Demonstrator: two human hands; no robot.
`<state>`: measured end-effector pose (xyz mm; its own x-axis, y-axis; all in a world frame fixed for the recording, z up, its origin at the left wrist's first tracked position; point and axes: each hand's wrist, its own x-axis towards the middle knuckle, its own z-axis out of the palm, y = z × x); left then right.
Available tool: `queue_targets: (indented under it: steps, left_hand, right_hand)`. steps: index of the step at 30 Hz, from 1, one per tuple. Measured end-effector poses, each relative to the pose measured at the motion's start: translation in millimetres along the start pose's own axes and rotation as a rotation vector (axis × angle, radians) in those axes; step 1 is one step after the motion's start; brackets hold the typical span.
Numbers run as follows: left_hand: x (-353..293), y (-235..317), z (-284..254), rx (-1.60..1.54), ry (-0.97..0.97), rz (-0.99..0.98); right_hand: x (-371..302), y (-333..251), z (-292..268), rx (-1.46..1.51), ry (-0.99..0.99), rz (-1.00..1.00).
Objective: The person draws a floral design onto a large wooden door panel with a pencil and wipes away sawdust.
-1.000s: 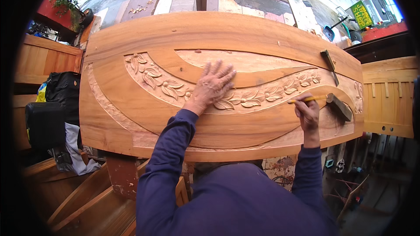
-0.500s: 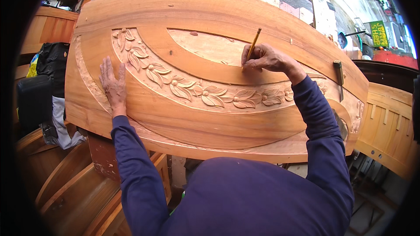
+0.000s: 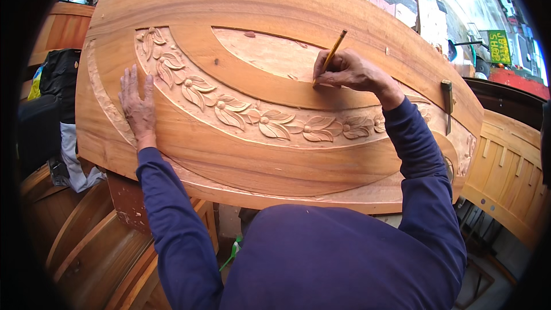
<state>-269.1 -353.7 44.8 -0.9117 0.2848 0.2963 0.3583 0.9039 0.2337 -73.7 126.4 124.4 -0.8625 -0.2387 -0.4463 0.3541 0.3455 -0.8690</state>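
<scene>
A large carved wooden door panel (image 3: 275, 166) lies flat in front of me. Across its middle runs a curved band of carved leaves and buds (image 3: 229, 112). My right hand (image 3: 350, 74) pinches a pencil (image 3: 334, 51), its tip down on the smooth curved strip just above that band. Beyond the strip is a recessed, paler oval area (image 3: 270, 51). Flat on the left part of the panel rests my left hand (image 3: 138, 103), fingers stretched out, between the carved band and a narrow cut groove. A dark-handled tool (image 3: 447, 103) lies on the panel to the right of my right hand.
Several wooden door parts (image 3: 103, 247) lean at the lower left. A black bag (image 3: 60, 80) and a pale cloth (image 3: 74, 158) are beside the panel's left end. Another wooden door (image 3: 505, 172) stands at the right. A green sign (image 3: 498, 47) is at the far right.
The view has shifted slightly, so the panel sits a little further left and up. My right hand and the pencil tip have moved slightly left along the strip. My left hand stays flat.
</scene>
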Motion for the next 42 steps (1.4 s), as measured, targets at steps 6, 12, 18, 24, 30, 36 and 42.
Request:
queue_targets:
  steps: [6, 12, 18, 24, 30, 36, 42]
  left_hand:
    - [-0.8, -1.1, -0.4, -0.005, 0.007, 0.003]
    - [1.1, 0.0, 0.8, -0.019, 0.006, 0.009]
    - [-1.3, -3.0, 0.9, -0.011, 0.016, -0.004]
    - [2.1, 1.3, 2.8, 0.021, 0.033, -0.002]
    - [0.6, -4.4, 7.4, 0.024, 0.044, 0.003]
    - [-0.4, -3.2, 2.7, 0.040, 0.052, -0.029]
    - [5.7, 7.3, -3.1, 0.012, 0.041, -0.030]
  right_hand:
    - [1.0, -7.7, -1.7, -0.032, -0.044, -0.029]
    - [4.0, -8.2, 2.3, -0.100, -0.012, -0.003]
    - [-4.5, -4.9, -1.9, -0.053, 0.006, -0.023]
    - [26.1, -12.0, 11.5, 0.041, -0.053, -0.028]
    - [26.7, -9.2, 9.5, 0.095, -0.068, 0.002]
    - [36.5, -9.0, 13.9, 0.239, -0.006, -0.077]
    - [128.5, -55.6, 56.1, 0.560, 0.298, -0.310]
